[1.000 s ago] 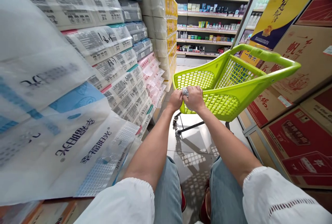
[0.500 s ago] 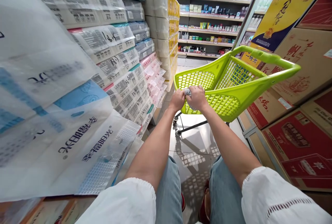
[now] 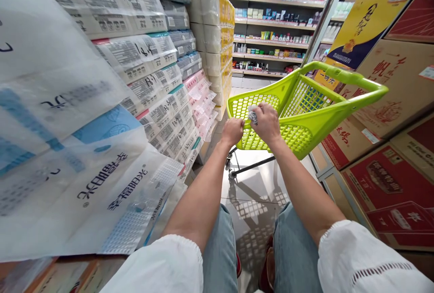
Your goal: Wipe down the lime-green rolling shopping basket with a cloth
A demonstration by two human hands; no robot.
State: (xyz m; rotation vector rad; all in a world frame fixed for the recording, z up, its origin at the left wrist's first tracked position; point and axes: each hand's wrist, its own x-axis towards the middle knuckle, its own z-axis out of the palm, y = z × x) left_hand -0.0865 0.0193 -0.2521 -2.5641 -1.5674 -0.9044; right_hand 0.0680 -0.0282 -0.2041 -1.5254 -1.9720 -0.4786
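Right hand (image 3: 267, 123) rose, grip closed on a crumpled wad (image 3: 252, 115), left hand (image 3: 232, 131) clamping the cart (image 3: 307, 137) between packs (image 3: 154, 51) and cartons (image 3: 389, 82).

The one camera sits on the person's head over there, facing forward and steeply down past white sleeves (image 3: 159, 261) to the green cart (image 3: 315, 116) (near enough to touch), wrapped packs (image 3: 98, 148) crowding its left, shelves (image 3: 278, 25) well apart beyond.
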